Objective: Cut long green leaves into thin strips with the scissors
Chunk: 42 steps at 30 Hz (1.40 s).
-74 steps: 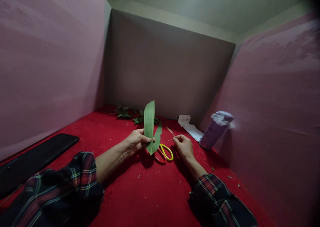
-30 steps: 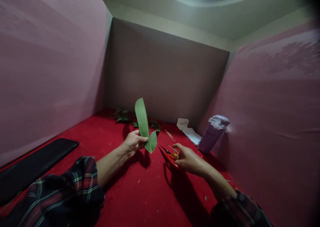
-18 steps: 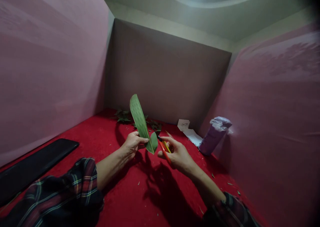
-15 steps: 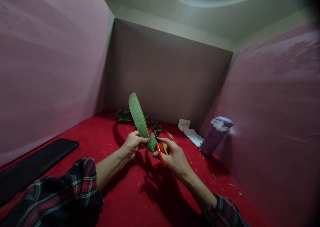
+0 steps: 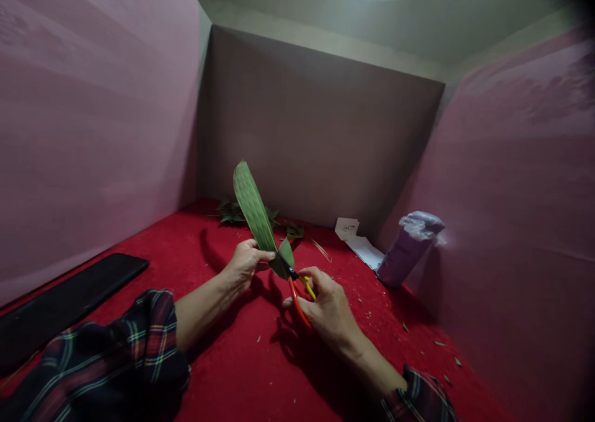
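Observation:
Pinched between the thumb and fingers of my left hand [image 5: 245, 263] is a long green leaf [image 5: 253, 205], its rounded end pointing up and away. The lower end of the leaf is folded or overlapped near my thumb. My right hand [image 5: 328, 307] is closed on scissors [image 5: 297, 301] with one red and one yellow handle. Their dark blades reach the lower part of the leaf, just right of my left thumb; the leaf partly hides them. Both hands are above the red cloth.
Green leaves [image 5: 232, 212] lie at the back of the red cloth [image 5: 232, 372]. Thin sticks [image 5: 321, 250], white papers [image 5: 365, 251] and a purple plastic-wrapped package [image 5: 409, 251] are to the right. A black flat object [image 5: 69, 304] lies left. Leaf scraps dot the cloth; pink walls surround it.
The scissors have tilted and shifted slightly down, with their blades now across the leaf's lower end. The leaf has moved slightly left. The camera view has shifted a little.

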Tool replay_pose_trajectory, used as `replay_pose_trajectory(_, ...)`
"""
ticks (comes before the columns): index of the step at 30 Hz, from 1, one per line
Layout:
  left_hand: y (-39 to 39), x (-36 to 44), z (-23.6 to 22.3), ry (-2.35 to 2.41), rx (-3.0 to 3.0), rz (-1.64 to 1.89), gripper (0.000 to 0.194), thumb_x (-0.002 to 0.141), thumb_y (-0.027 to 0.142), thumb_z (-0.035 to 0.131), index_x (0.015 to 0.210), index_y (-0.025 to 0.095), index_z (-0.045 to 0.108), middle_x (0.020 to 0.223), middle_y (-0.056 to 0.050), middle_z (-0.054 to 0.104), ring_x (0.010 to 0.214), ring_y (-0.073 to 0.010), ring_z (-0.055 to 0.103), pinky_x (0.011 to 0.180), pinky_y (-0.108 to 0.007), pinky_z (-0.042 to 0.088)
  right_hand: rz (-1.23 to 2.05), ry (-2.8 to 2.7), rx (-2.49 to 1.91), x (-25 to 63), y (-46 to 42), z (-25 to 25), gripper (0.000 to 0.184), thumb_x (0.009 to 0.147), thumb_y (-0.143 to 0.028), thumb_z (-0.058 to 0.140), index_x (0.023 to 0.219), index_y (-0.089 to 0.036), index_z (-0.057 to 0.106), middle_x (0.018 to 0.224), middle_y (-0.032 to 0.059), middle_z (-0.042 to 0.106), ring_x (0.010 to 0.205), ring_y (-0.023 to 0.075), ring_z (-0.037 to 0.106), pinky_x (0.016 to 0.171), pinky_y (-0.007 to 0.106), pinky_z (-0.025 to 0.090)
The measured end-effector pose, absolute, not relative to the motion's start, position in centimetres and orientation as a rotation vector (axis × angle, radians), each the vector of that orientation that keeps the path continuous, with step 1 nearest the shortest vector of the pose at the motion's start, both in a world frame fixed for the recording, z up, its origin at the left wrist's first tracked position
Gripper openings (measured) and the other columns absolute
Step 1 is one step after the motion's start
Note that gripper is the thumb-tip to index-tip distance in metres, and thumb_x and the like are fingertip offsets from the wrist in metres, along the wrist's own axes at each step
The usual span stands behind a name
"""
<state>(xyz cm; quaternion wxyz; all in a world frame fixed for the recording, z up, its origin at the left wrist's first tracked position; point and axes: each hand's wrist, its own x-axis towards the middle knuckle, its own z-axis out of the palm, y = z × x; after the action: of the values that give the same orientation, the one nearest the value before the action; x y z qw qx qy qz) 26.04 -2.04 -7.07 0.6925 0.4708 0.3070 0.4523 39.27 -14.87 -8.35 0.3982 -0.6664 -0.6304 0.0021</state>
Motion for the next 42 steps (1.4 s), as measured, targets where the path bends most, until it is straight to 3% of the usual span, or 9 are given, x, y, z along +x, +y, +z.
replay_pose_trajectory(5, -2.2, 26.0, -6.8, 0.738, 1.030, 1.010, 0.015, 0.053, 0.002, 0.064, 0.064, 0.010, 0.059, 0.062, -0.006, 0.064, 0.050, -0.0109, 0.056, 0.048, -0.021, 0.037, 0.013, -1.595, -1.693, 39.2, -15.0, -8.4, 0.044, 0.059, -0.047, 0.072, 0.094, -0.022, 0.059, 0.084, 0.0031, 0.061, 0.070, 0.0171, 0.053, 0.059, 0.025, 0.037)
replay_pose_trajectory(24, -1.8, 26.1, -6.9, 0.659, 0.881, 0.978, 0.013, 0.059, -0.003, 0.059, 0.065, 0.009, 0.058, 0.064, -0.006, 0.064, 0.057, -0.0138, 0.060, 0.054, -0.023, 0.047, -0.062, -1.614, -1.713, 39.3, -15.1, -8.1, 0.045, 0.060, -0.043, 0.073, 0.097, -0.023, 0.058, 0.088, 0.0023, 0.060, 0.075, 0.0173, 0.055, 0.064, 0.027, 0.040)
replay_pose_trajectory(42, -1.8, 26.0, -6.9, 0.607, 0.920, 1.024, 0.015, 0.060, -0.001, 0.061, 0.065, 0.012, 0.057, 0.067, -0.005, 0.063, 0.059, -0.0136, 0.060, 0.059, -0.025, 0.049, -0.205, -1.683, -1.779, 39.4, -15.6, -7.3, 0.030, 0.072, -0.037, 0.060, 0.099, -0.024, 0.055, 0.084, 0.0023, 0.057, 0.069, 0.0176, 0.056, 0.059, 0.025, 0.037)
